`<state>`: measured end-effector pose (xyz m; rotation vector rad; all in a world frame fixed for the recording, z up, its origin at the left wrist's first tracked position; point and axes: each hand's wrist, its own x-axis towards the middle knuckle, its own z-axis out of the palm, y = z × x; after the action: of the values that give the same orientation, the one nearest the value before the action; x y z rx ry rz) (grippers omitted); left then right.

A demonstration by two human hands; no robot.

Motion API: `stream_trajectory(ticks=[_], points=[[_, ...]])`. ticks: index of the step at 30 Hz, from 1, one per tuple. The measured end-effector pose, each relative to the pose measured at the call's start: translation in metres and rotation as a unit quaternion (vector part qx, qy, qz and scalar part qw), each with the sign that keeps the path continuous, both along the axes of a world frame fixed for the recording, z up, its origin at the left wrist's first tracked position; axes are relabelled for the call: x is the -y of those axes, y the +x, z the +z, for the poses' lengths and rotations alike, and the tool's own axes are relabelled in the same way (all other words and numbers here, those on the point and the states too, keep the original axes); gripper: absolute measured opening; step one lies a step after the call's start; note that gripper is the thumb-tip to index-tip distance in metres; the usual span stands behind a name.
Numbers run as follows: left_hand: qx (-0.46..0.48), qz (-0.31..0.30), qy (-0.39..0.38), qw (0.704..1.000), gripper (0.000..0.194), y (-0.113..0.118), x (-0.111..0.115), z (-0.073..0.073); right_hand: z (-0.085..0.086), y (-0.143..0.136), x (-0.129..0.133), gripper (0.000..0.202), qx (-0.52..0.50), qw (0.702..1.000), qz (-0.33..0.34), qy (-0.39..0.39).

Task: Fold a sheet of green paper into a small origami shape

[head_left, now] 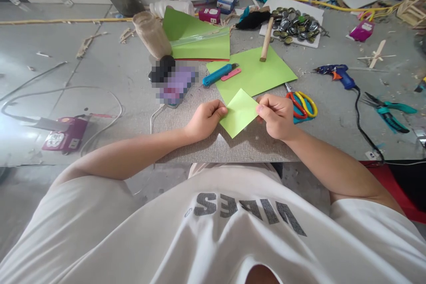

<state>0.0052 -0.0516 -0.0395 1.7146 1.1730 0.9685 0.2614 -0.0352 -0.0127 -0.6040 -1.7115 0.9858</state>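
A small light-green square of paper point(238, 113) is held up in front of me, turned so that it looks like a diamond. My left hand point(206, 120) pinches its left corner between thumb and finger. At the opposite corner, my right hand point(277, 116) grips it the same way. Just beyond lies a larger green sheet point(262, 71), partly hidden by the small square. On and beside that sheet rest a blue utility knife point(218, 75) and a pink strip-like tool point(230, 74). Scissors point(302, 105) with red and yellow handles lie right of my right hand.
Behind are another green sheet point(199, 49), a jar point(152, 35), a wooden stick point(266, 40) and a pile of bottle caps point(296, 25). To the right lie a blue glue gun point(337, 74) and pliers point(389, 111). A purple box point(66, 134) with a cable sits left.
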Motion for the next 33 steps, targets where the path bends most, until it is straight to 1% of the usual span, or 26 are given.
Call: stream_trajectory(ticks=[3, 6, 8, 9, 12, 13, 15, 18, 21, 23, 25, 27, 29, 31, 33], points=[[0.019, -0.002, -0.014, 1.000, 0.065, -0.001, -0.001, -0.002, 0.001, 0.001, -0.003, 0.064, -0.004, 1.000, -0.019, -0.013], [0.049, -0.010, -0.018, 0.999, 0.082, 0.001, -0.001, -0.003, 0.001, 0.003, -0.007, 0.061, -0.011, 0.999, -0.025, -0.024], [0.099, -0.017, -0.038, 0.994, 0.090, 0.003, 0.000, -0.003, 0.000, 0.003, -0.010, 0.062, -0.026, 0.999, -0.030, -0.028], [0.142, -0.027, -0.063, 0.987, 0.093, 0.004, 0.001, -0.003, -0.001, 0.002, -0.011, 0.063, -0.034, 0.998, -0.033, -0.029], [0.271, -0.063, -0.163, 0.947, 0.093, 0.009, 0.006, -0.002, -0.005, -0.005, -0.012, 0.067, -0.057, 0.996, -0.054, -0.042], [0.291, -0.064, -0.185, 0.937, 0.091, 0.010, 0.007, -0.001, -0.007, -0.008, -0.011, 0.069, -0.060, 0.995, -0.062, -0.053], [0.290, -0.038, -0.197, 0.936, 0.087, 0.013, 0.009, -0.001, -0.010, -0.014, -0.009, 0.071, -0.060, 0.992, -0.069, -0.087], [0.280, 0.023, -0.176, 0.943, 0.082, 0.014, 0.008, -0.003, -0.014, -0.017, -0.005, 0.072, -0.035, 0.991, -0.038, -0.125], [0.277, 0.066, -0.117, 0.952, 0.075, 0.014, 0.004, -0.005, -0.016, -0.016, -0.001, 0.065, 0.027, 0.988, 0.034, -0.147], [0.283, 0.070, -0.080, 0.953, 0.074, 0.014, 0.002, -0.006, -0.017, -0.015, 0.003, 0.054, 0.084, 0.973, 0.103, -0.190], [0.286, 0.062, -0.055, 0.955, 0.079, 0.015, 0.002, -0.005, -0.017, -0.016, 0.007, 0.039, 0.140, 0.946, 0.172, -0.236], [0.261, 0.059, -0.025, 0.963, 0.083, 0.016, 0.005, -0.004, -0.016, -0.016, 0.011, 0.029, 0.181, 0.927, 0.215, -0.248], [0.216, 0.061, 0.011, 0.974, 0.085, 0.014, 0.008, -0.002, -0.012, -0.014, 0.011, 0.030, 0.196, 0.925, 0.236, -0.225], [0.176, 0.053, 0.044, 0.982, 0.084, 0.011, 0.011, -0.001, -0.006, -0.009, 0.009, 0.040, 0.164, 0.932, 0.248, -0.205], [0.146, 0.031, 0.072, 0.986, 0.080, 0.007, 0.014, -0.001, 0.001, -0.003, 0.005, 0.050, 0.122, 0.938, 0.251, -0.204]])
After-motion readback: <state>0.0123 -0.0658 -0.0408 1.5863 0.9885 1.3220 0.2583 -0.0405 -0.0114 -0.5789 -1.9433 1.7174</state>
